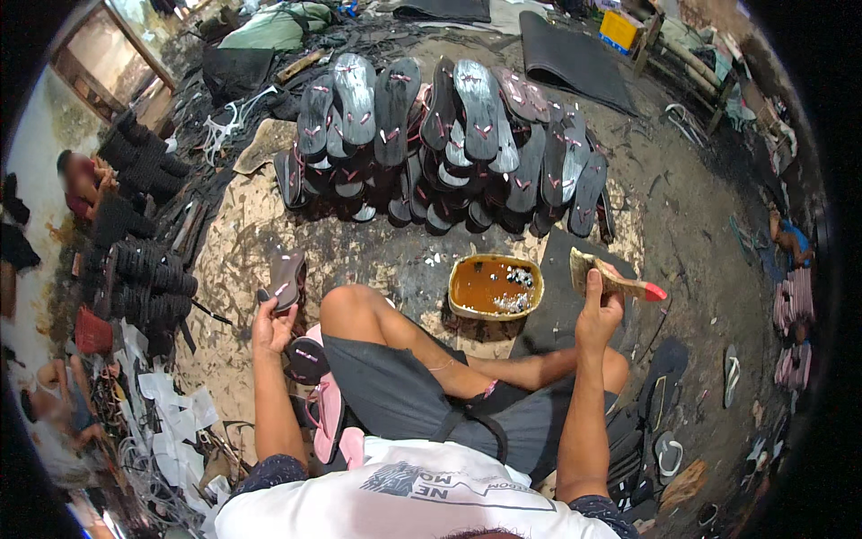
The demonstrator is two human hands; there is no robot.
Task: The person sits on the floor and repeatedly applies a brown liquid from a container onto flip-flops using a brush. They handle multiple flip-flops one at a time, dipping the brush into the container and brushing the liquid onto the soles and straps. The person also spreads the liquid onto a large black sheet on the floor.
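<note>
My left hand grips the near end of a dark flip-flop with a pinkish strap, held just left of my bent knee. Out to the right, my right hand is closed round a wide paintbrush; its bristles point up and left, and its handle ends in red. Between the hands stands a yellowish tub of amber-brown liquid, with pale and dark flecks on its surface. Beyond the tub, many black flip-flops with pink straps are piled in rows, several with a wet-looking shine.
Pink flip-flops lie against my left thigh. A dark sheet lies under the tub's right side. White scraps litter the left, near stacked black soles and a red basket. Other people sit at both far sides.
</note>
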